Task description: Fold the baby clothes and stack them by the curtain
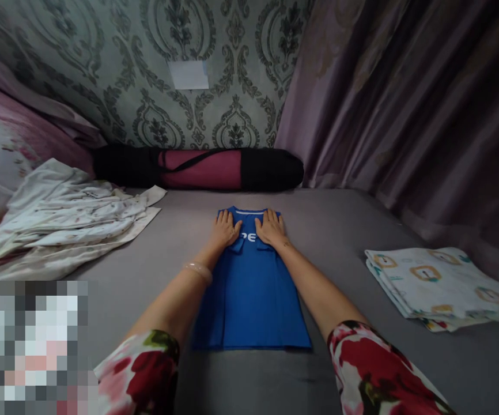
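A blue shirt (252, 294) with white lettering lies folded lengthwise on a grey bed surface (340, 230), its sleeves tucked in. My left hand (226, 229) rests flat on the shirt's far left part, fingers stretched out. My right hand (270, 227) lies flat on the far right part, fingers also spread. Both palms press down near the collar end. A pale bangle sits on my left wrist. Neither hand holds anything.
A heap of crumpled white cloth (65, 216) lies at the left. A folded patterned cloth stack (439, 285) sits at the right. A black and pink rolled bag (200, 168) lies against the patterned wall. Purple curtains (405, 104) hang on the right.
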Demonstrator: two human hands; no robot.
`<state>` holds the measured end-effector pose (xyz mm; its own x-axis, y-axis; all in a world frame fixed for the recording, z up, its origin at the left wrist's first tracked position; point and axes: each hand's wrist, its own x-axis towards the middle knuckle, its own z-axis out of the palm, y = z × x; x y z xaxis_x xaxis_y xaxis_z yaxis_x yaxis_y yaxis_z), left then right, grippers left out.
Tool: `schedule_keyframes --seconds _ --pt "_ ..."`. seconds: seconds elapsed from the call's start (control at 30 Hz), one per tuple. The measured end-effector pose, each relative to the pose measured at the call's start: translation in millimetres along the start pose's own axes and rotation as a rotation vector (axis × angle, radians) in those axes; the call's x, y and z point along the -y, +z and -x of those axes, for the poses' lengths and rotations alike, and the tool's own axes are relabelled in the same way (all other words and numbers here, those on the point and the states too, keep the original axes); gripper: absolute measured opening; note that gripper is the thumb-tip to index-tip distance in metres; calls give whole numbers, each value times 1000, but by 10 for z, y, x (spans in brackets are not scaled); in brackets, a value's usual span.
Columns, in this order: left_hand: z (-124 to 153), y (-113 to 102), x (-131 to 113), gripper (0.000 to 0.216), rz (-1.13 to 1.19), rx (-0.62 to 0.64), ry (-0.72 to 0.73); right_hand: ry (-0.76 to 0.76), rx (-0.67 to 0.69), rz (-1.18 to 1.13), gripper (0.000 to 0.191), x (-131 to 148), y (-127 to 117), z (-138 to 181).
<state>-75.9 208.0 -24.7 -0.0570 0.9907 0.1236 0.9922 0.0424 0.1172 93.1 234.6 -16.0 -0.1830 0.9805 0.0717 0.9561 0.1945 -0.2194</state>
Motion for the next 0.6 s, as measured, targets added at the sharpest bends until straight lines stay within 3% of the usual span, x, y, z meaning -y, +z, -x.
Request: schedule_keyframes --seconds 0.2,0.43,0.6 --pt "76 -74 -36 70 -6 57 -24 -17 72 -24 66 -1 -71 40" --pt "357 -50 -183 70 0 44 25 -99 27 8 65 139 0 296" --pt "495 -210 -186 71 3 87 8 -120 42 10 64 177 -112 488"
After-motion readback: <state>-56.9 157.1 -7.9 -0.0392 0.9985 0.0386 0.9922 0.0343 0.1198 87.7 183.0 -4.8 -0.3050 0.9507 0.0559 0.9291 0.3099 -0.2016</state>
